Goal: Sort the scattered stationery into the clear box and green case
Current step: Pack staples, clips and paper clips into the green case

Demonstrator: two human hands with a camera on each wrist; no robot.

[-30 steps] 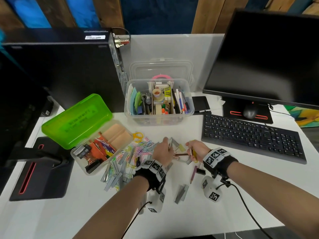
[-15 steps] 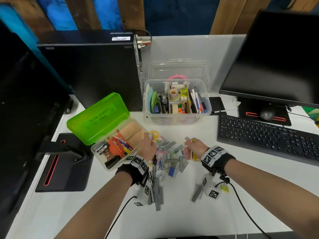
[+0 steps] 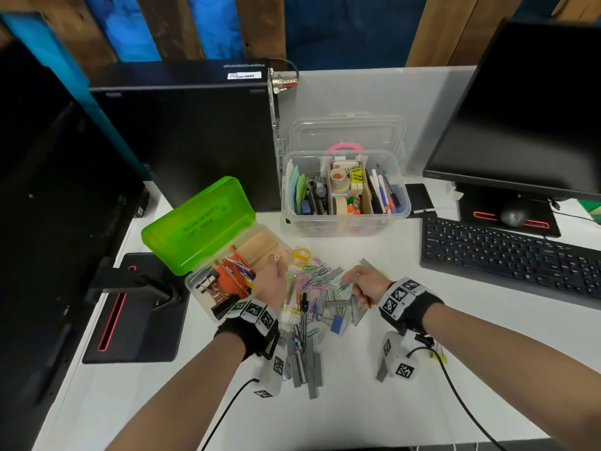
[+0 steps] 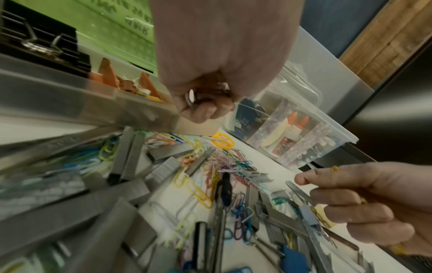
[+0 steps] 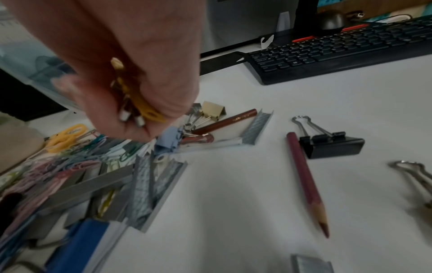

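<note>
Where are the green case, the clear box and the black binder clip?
green case [image 3: 198, 226], head view, on its open lid.
clear box [image 3: 344, 226], head view, on its front wall.
black binder clip [image 5: 332, 145], right wrist view, on its black body.

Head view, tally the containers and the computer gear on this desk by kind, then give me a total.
Clear box: 1
Green case: 1
Monitors: 2
Keyboard: 1
Mouse: 1
Tower: 1
Total: 7
</note>
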